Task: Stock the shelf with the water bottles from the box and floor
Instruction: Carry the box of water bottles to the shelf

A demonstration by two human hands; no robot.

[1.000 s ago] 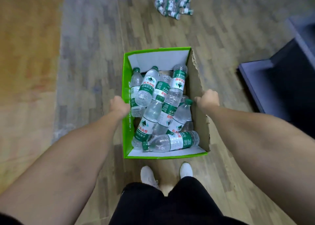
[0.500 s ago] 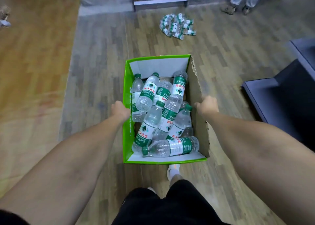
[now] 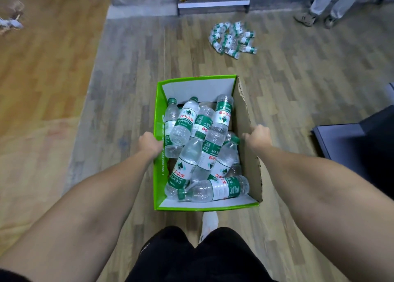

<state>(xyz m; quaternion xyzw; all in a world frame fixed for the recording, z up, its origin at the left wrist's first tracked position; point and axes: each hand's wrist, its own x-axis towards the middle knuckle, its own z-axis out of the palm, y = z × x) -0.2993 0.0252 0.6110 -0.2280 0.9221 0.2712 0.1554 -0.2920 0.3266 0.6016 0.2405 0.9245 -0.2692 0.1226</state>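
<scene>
We hold the green box (image 3: 158,181) of water bottles (image 3: 193,153), left hand (image 3: 150,144) and right hand (image 3: 259,135) seemingly curled over opposite walls; its torn right wall (image 3: 248,170) could buckle, spilling them.

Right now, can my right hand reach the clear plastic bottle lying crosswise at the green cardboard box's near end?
Probably not yet: the bottle lies uncovered on top, but your right hand is gripping the box.
</scene>
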